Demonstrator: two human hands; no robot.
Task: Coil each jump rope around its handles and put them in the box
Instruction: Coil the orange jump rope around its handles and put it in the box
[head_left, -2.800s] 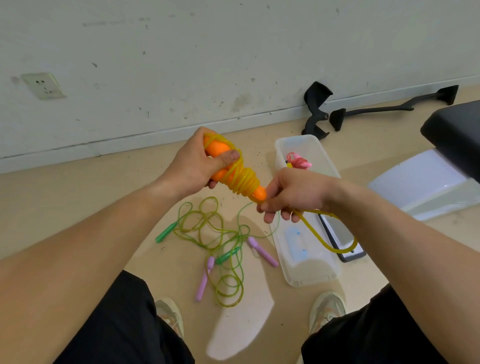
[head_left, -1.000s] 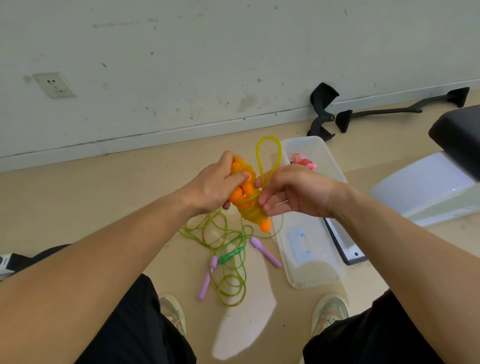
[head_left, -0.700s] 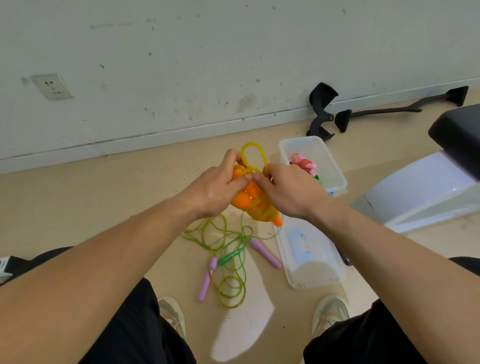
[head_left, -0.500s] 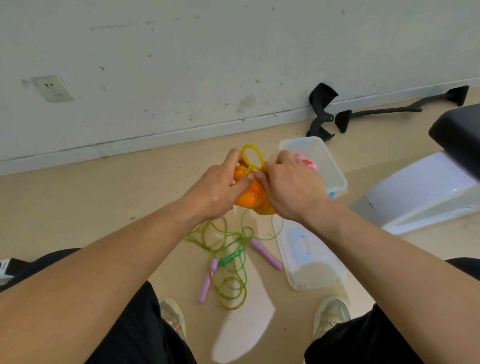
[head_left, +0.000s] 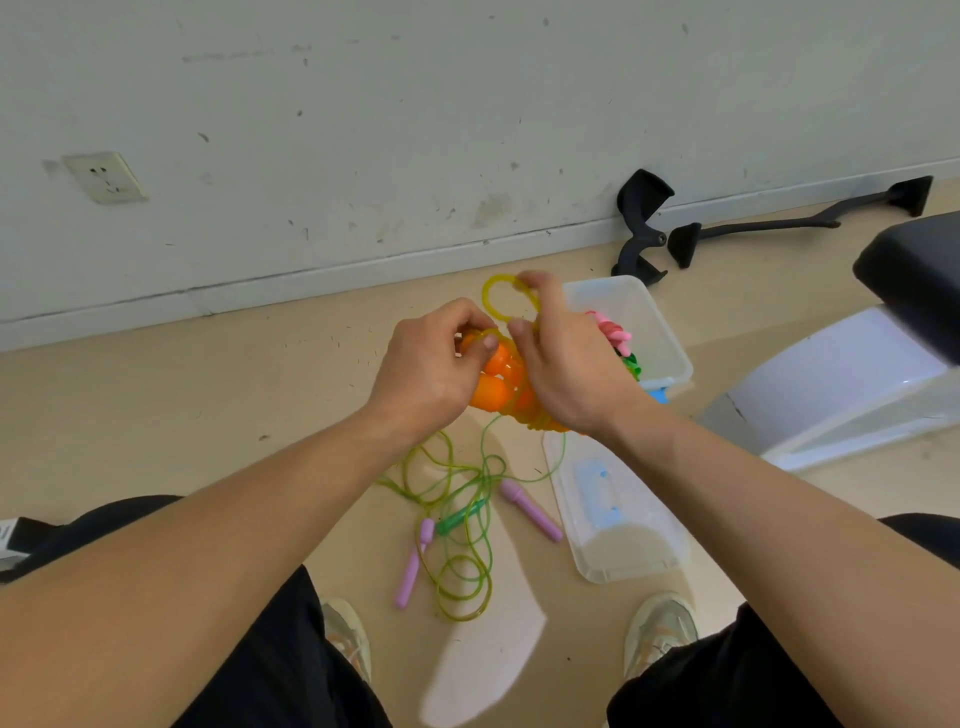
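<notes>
Grips nearly coiled orange-handled yellow plastic rope (head_left: 501, 382) in left hand (head_left: 431, 374), pinches end loop (head_left: 484, 299) with right hand (head_left: 566, 374); leaves boxing and two tangled floor ropes (head_left: 457, 519) to do.

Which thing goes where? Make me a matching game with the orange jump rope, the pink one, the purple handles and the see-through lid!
Things:
1 orange jump rope
2 pink jump rope
3 purple handles
4 clear lid

Places:
A inside the box
B held by left hand and right hand
C amid loose green cord on the floor
D flat on the floor by the right shoe

Pairs: 1-B, 2-A, 3-C, 4-D
</notes>
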